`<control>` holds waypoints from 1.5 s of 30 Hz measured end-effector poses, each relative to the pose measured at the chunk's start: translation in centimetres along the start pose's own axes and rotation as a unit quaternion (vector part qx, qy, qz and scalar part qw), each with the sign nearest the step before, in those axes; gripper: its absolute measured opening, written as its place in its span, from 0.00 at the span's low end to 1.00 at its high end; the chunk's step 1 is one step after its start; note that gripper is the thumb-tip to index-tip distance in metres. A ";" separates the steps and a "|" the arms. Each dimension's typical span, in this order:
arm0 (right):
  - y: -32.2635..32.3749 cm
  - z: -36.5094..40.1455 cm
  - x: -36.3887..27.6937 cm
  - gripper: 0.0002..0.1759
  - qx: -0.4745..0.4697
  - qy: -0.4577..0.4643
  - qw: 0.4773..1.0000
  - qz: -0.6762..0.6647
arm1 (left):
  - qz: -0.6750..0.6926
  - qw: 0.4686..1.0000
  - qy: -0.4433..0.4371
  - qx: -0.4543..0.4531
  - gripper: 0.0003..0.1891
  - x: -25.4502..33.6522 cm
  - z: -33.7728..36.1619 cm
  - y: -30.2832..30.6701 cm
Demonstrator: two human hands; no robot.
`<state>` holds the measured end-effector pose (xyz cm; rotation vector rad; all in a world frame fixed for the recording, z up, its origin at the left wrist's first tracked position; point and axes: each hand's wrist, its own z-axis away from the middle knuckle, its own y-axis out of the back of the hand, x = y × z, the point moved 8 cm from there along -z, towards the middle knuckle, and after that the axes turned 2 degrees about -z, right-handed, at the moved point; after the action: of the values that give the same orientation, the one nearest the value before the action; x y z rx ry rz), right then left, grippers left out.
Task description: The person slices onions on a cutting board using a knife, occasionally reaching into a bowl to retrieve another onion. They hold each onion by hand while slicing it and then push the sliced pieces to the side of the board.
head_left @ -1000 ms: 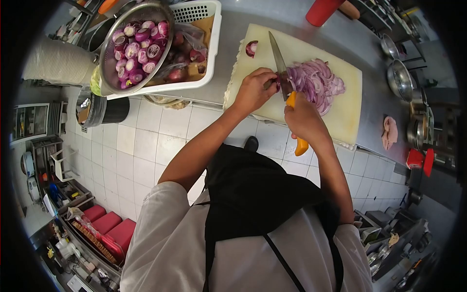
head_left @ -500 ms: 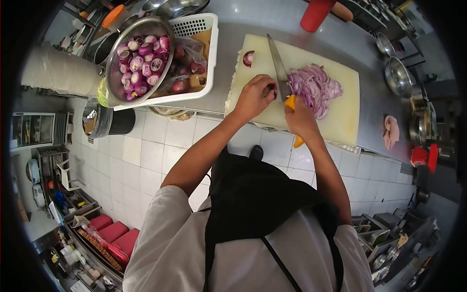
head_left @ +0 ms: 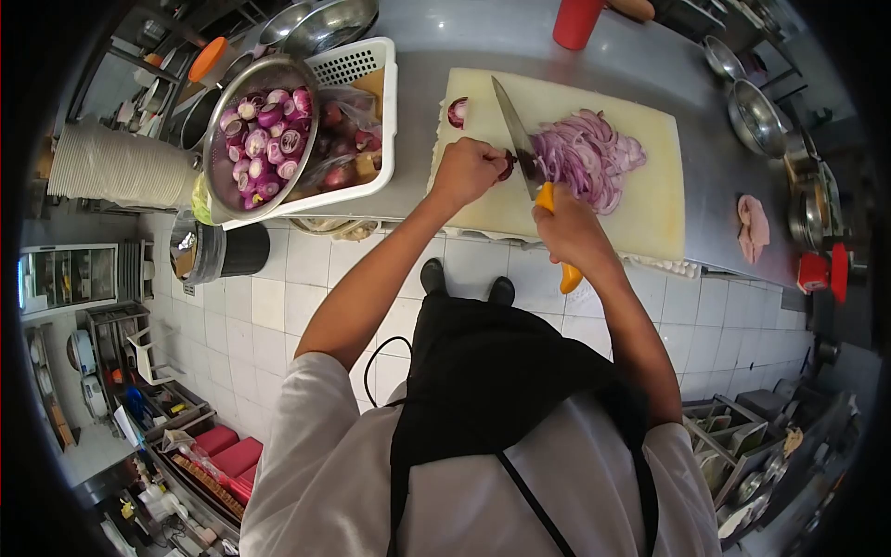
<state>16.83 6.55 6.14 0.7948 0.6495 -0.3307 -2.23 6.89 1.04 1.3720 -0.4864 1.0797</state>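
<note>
My left hand (head_left: 471, 170) is closed, its fingertips pinching a piece of red onion (head_left: 507, 166) on the pale cutting board (head_left: 640, 227). Just right of that piece stands a large knife (head_left: 510, 116), its blade pointing away from me. My right hand (head_left: 575, 227) is wrapped around the knife's yellow-orange handle. A heap of sliced red onion (head_left: 594, 153) lies against the right side of the blade. Near the board's far left corner rests a cut onion piece (head_left: 458, 112). My left fingers partly hide the onion they hold.
Left of the board, a metal colander (head_left: 308, 172) of peeled onions leans on a white plastic basket (head_left: 390, 139) with bagged onions. A red container (head_left: 577, 23) stands behind the board. A pink cloth (head_left: 753, 227) and metal bowls (head_left: 756, 119) are to the right.
The whole view has shifted slightly, and both shoes now show below the counter. My left fingers have shifted a little on the onion piece. The knife stays beside it in my right hand.
</note>
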 end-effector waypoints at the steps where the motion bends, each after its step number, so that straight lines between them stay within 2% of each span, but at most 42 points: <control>1: 0.0 0.2 -0.1 0.22 -0.003 0.003 1.000 0.001 | -0.003 1.000 0.004 0.018 0.13 0.0 0.3 -0.3; 5: 0.3 1.0 -0.7 0.21 -0.015 0.000 1.000 0.000 | 0.019 0.994 -0.026 0.104 0.12 -0.4 0.7 -0.9; 12: 0.6 1.9 -0.9 0.21 -0.049 -0.029 0.998 0.006 | 0.099 0.986 -0.003 0.134 0.11 -0.7 1.2 -1.7; 18: 0.1 1.9 -1.0 0.17 -0.039 -0.023 0.999 0.002 | 0.128 0.980 -0.004 0.155 0.10 -0.9 1.4 -2.3; 21: -0.6 0.8 0.1 0.18 0.009 0.021 0.998 0.060 | 0.142 0.975 -0.018 0.169 0.10 -0.7 1.7 -2.3; 24: -0.9 0.6 0.2 0.19 0.006 0.010 0.999 0.053 | 0.152 0.972 -0.028 0.178 0.10 -0.8 1.8 -2.3; 27: -1.7 -0.7 0.7 0.19 0.028 0.037 0.997 0.063 | 0.150 0.973 -0.033 0.175 0.10 -0.8 1.9 -2.2; 30: -3.4 -3.3 1.1 0.20 0.107 0.098 0.985 0.097 | 0.144 0.975 -0.025 0.167 0.10 -1.1 1.6 -2.3; 33: -3.6 -5.8 2.2 0.20 0.078 0.078 0.992 0.056 | 0.150 0.974 -0.014 0.166 0.09 -1.3 1.4 -2.3; 36: -1.0 -3.8 -0.3 0.20 0.008 0.012 1.000 0.023 | 0.145 0.976 -0.031 0.162 0.09 -0.7 1.3 -2.1; 39: 0.1 -1.4 -1.2 0.20 -0.020 -0.009 0.999 0.027 | 0.158 0.973 -0.033 0.165 0.09 -1.0 1.6 -2.3; 45: -0.5 0.4 -1.7 0.21 -0.022 -0.022 0.999 0.022 | 0.180 0.970 -0.026 0.163 0.10 -1.3 1.5 -2.6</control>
<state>15.44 5.95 7.21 0.7570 0.5954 -0.2933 -0.24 5.43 -1.16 1.6423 -0.6332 1.4716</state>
